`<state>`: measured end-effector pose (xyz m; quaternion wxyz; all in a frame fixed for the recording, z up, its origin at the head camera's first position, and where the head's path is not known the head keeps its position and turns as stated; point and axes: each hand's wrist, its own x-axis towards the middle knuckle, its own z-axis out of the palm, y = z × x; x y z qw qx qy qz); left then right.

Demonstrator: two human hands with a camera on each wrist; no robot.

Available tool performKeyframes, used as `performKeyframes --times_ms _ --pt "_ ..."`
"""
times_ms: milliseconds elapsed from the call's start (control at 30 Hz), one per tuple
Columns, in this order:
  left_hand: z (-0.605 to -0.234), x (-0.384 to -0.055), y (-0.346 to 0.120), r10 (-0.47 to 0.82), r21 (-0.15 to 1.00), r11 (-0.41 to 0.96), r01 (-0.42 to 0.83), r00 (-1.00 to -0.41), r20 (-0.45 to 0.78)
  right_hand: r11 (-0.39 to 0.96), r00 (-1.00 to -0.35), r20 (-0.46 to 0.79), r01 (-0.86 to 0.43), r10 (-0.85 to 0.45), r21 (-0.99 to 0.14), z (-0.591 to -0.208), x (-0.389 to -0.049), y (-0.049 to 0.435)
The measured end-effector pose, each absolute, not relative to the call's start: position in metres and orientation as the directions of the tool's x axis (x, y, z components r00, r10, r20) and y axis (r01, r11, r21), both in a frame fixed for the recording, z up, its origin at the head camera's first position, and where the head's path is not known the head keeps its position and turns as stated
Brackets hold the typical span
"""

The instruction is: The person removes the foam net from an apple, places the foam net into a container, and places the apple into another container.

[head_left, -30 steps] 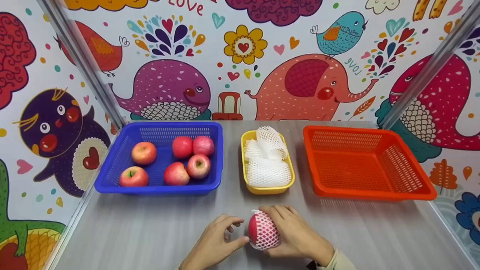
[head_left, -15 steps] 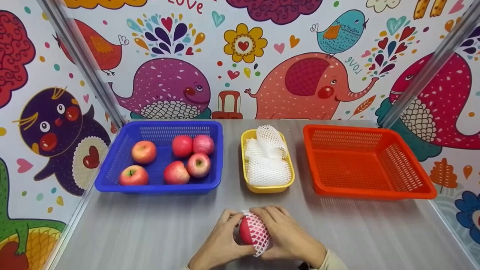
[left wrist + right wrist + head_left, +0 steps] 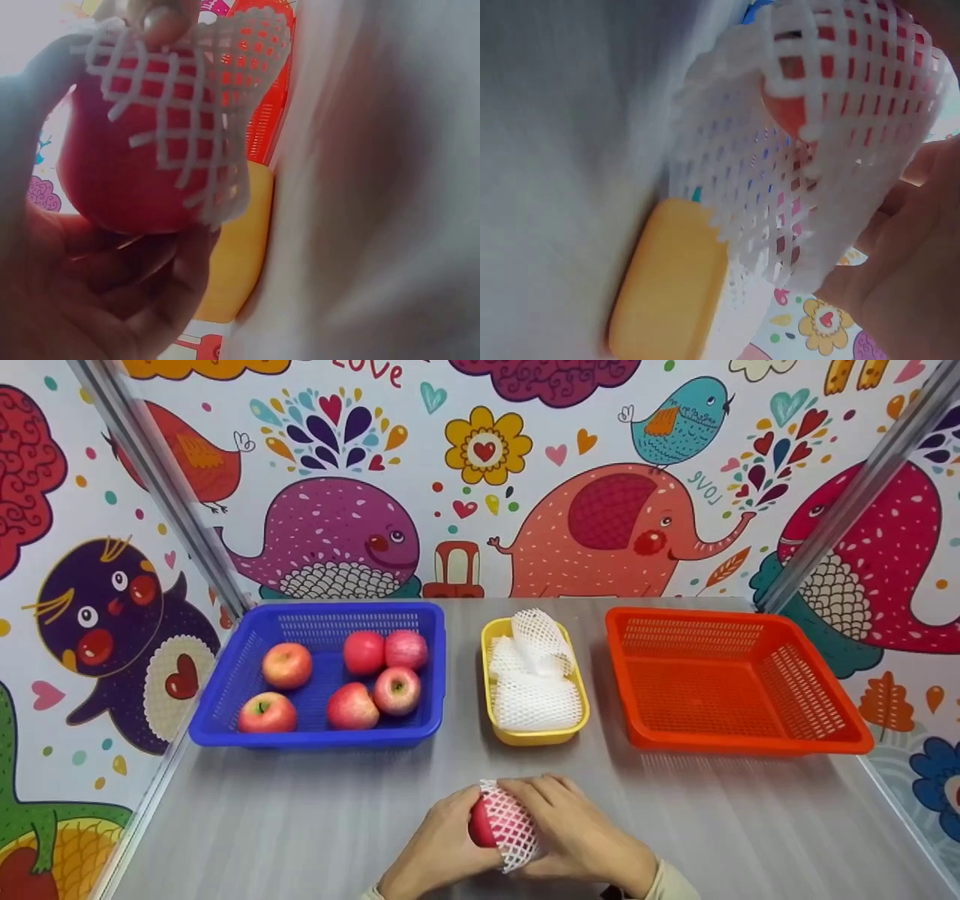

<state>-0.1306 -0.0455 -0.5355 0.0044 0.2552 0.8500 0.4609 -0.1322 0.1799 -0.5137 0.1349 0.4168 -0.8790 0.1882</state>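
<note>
Low in the middle of the head view, a red apple [image 3: 481, 823] is partly covered by a white foam net sleeve [image 3: 514, 826]. My left hand [image 3: 436, 846] grips the bare side of the apple between thumb and fingers. From the other side, my right hand [image 3: 583, 834] holds the netted part, its fingers over the top. The left wrist view shows bare red skin of the apple [image 3: 124, 176] below the net's ragged edge. In the right wrist view, the net [image 3: 877, 150] flares open beyond the fruit at one end.
At the back left, a blue basket [image 3: 315, 739] holds several apples [image 3: 268, 712]. A small yellow basket [image 3: 538, 737] with more white foam nets [image 3: 536, 701] stands in the middle. An orange-red basket [image 3: 750, 746] is at the right. Patterned walls enclose the grey table [image 3: 300, 817].
My left hand has come in from beside the apple and now grips it. The apple, its net and my right hand have shifted slightly left.
</note>
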Motion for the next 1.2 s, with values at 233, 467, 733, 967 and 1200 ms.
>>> performKeyframes --times_ms 233,467,733,967,1200 --pt "-0.534 -0.131 -0.056 0.419 0.801 0.455 0.389 -0.887 0.193 0.514 -0.597 0.416 -0.802 -0.685 -0.304 -0.504 -0.131 0.199" --pt "-0.531 -0.131 -0.063 0.415 0.847 0.409 0.341 -0.896 0.16 0.441 -0.544 0.516 -0.839 -0.662 -0.319 -0.503 -0.133 0.206" --pt "-0.525 -0.132 -0.08 0.367 0.867 0.394 0.306 -0.917 0.157 0.478 -0.544 0.564 -0.834 -0.622 -0.277 -0.488 -0.142 0.221" --pt "-0.518 -0.132 -0.093 0.319 0.867 0.388 0.314 -0.928 0.194 0.498 -0.52 0.604 -0.838 -0.604 -0.222 -0.467 -0.157 0.228" --pt "-0.515 -0.131 -0.1 0.286 0.889 0.381 0.254 -0.947 0.148 0.544 -0.543 0.585 -0.816 -0.602 -0.198 -0.438 -0.178 0.235"
